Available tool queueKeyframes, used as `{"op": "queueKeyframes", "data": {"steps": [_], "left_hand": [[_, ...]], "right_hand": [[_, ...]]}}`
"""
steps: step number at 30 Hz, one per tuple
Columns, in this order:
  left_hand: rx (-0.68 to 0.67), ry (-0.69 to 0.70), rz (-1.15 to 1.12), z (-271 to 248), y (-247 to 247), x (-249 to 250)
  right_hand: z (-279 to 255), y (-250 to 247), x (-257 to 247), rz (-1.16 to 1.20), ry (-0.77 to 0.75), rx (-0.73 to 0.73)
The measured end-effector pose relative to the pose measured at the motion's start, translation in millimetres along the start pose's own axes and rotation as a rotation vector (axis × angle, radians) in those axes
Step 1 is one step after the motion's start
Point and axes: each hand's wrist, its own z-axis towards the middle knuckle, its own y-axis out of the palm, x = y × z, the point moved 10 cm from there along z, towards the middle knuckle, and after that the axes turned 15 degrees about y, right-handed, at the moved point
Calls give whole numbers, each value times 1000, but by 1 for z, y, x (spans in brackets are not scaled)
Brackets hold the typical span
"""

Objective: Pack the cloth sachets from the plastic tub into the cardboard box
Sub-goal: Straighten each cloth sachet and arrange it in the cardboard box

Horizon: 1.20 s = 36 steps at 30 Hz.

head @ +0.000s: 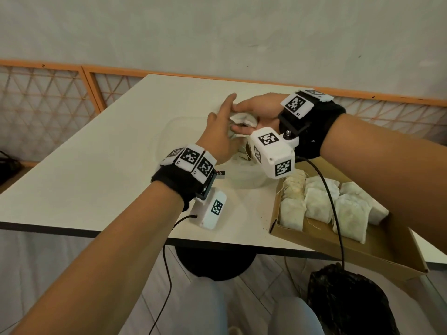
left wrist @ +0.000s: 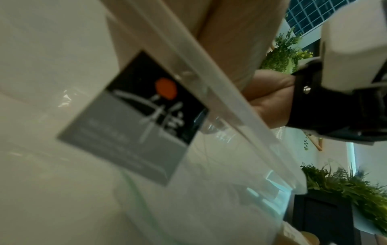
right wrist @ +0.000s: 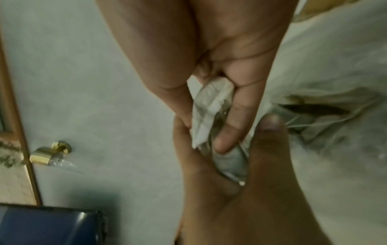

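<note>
Left of the left hand (head: 219, 136) a lattice screen (head: 46, 97) with an orange wooden frame stands against a pale, matte plaster wall (head: 217, 32), and the smooth cream tabletop (head: 96, 153), dark along its edge, spreads out from there on a round black pedestal (head: 215, 264) over a light plank floor. The left hand meets the right hand (head: 256, 112) above the clear plastic tub (head: 169, 131), whose glossy wall carries a black-and-grey label (left wrist: 134, 119) with an orange dot just under the left wrist. Between the two hands is one cloth sachet (head: 242, 119), soft, white and crumpled; in the right wrist view the left hand's fingers (right wrist: 236, 116) pinch its folded edge, and the right hand's thumb and palm close round its lower part. More limp sachets with thin strings lie in the tub beneath the hands. Below the right wrist and to its right sits the shallow brown cardboard box (head: 350, 247), at the near edge of the tabletop, holding rows of flat, pillow-like sachets (head: 316, 201) of coarse off-white cloth, overlapping one another. A crinkled black bag (head: 348, 301) sits on the floor under the right forearm.
</note>
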Motion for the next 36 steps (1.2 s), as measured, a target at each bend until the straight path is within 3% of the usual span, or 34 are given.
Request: {"op": "queueKeyframes", "data": {"steps": [3, 6, 13, 16, 18, 20, 22, 25, 29, 33, 36], "left_hand": [[15, -34, 38, 2, -7, -11], [48, -112, 39, 1, -18, -23], [364, -232, -370, -2, -51, -28], [288, -367, -576, -3, -29, -28], [156, -429, -696, -4, -5, -21], [105, -460, -778, -6, 8, -17], [119, -453, -806, -9, 10, -18], [243, -462, -822, -15, -2, -36], [299, -502, -841, -18, -6, -48], [296, -498, -800, -18, -6, -49], [283, -490, -763, -18, -6, -50]], "right_hand": [[-2, 9, 1, 108, 73, -89], [0, 7, 2, 112, 85, -74], [0, -2, 1, 103, -37, -38], [1, -8, -5, 91, -137, -5], [3, -7, -9, -98, -192, 71], [4, -10, -14, -322, -240, 177], [-1, -21, -13, -511, -231, 326], [-16, -36, -12, -912, -261, 559], [-18, -22, 9, -1310, -313, 514], [-24, -2, 5, -1415, -452, 497], [-21, -4, 12, -1492, -290, 445]]}}
